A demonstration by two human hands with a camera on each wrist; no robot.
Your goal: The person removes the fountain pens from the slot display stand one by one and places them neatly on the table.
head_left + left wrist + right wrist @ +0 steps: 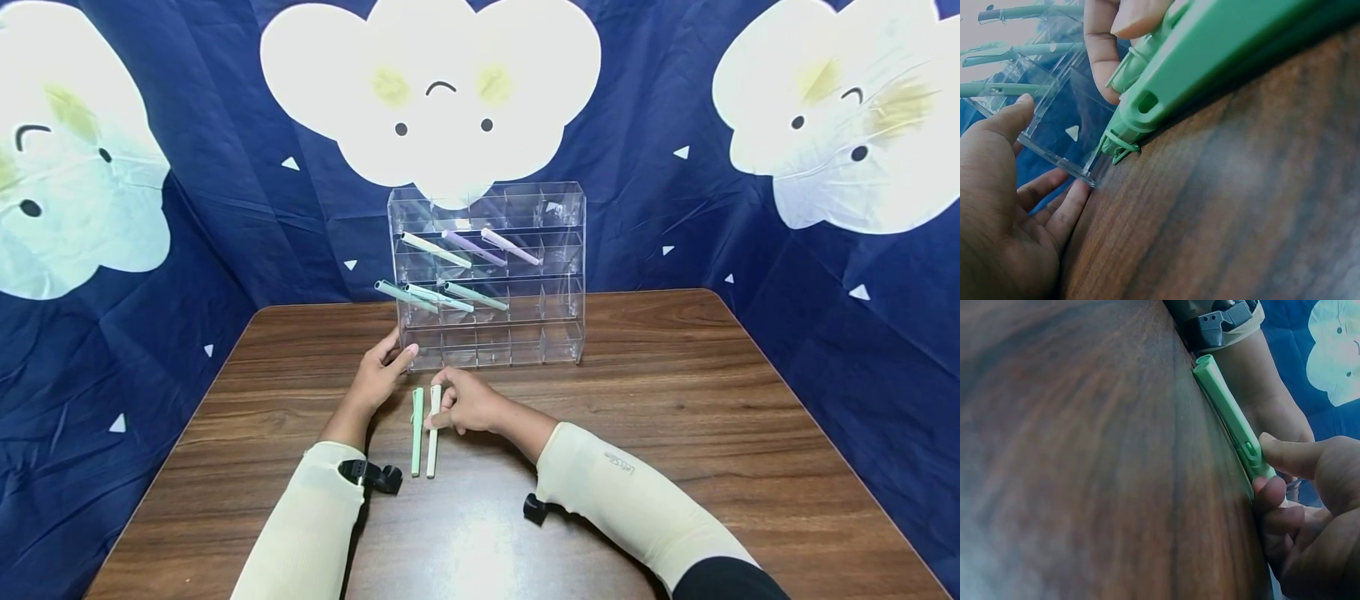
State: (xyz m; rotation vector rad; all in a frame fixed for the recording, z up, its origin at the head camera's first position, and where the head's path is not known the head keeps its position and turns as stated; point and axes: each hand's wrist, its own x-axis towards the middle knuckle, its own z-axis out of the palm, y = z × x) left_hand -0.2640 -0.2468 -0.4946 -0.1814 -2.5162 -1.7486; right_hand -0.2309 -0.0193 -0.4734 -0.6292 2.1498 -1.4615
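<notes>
My left hand point(380, 372) grips the lower left side of a clear acrylic rack point(495, 358), thumb at the front edge and the other fingers behind. In the left wrist view, the thumb and fingers lie around the rack's side wall point(1057, 157). Just in front of it, my right hand point(472, 402) pinches a pale cream-green pen point(432, 450) lying on the table. A green pen point(417, 433) lies parallel, to its left. In the right wrist view, thumb and fingertips of the right hand point(1319, 494) close around the end of a pen point(1229, 406).
Tilted pens sit in the rack: a cream pen point(435, 249), purple pen point(474, 247) and lilac pen point(512, 247) above; teal pen point(405, 296), mint pen point(441, 298) and grey-green pen point(476, 295) below. Blue cloth point(637, 208) hangs behind the wooden table point(675, 400).
</notes>
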